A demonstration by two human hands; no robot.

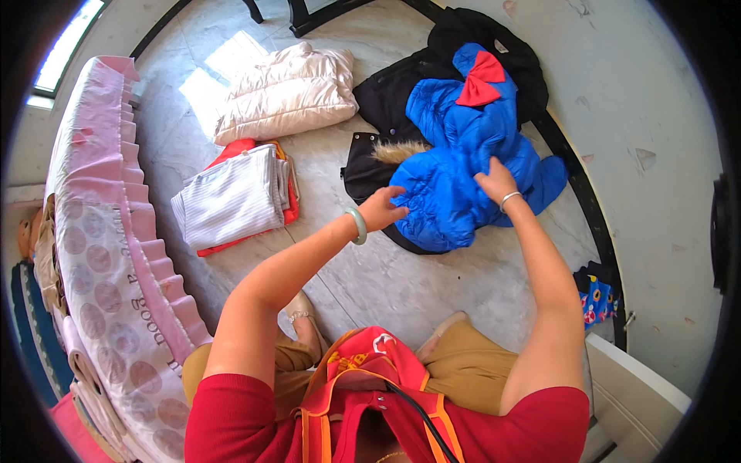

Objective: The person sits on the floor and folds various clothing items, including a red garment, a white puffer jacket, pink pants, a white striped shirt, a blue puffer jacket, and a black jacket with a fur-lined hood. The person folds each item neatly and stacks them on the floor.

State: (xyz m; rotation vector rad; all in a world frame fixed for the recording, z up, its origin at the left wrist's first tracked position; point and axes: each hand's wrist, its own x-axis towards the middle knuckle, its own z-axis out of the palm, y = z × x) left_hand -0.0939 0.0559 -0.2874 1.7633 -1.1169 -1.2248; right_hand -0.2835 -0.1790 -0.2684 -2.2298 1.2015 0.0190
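A bright blue puffy garment (pixel 443 194) with a red bow (pixel 481 80) lies crumpled on a black jacket (pixel 393 87) on the tiled floor. Tan fur trim (pixel 399 151) shows at the blue garment's left. My left hand (pixel 383 209), a pale green bangle at its wrist, is at the blue garment's left edge, fingers apart; whether it touches the cloth is unclear. On the garment's right part my right hand (pixel 498 182) pinches the blue fabric between its fingers.
A folded cream puffer jacket (pixel 289 92) lies at the upper left. Below it, folded grey striped clothing (pixel 234 199) rests on red cloth (pixel 289 211). A bed with a pink ruffled cover (pixel 124 168) borders the left, a wall (pixel 625 98) the right. Patterned blue cloth (pixel 599 301) lies by the wall.
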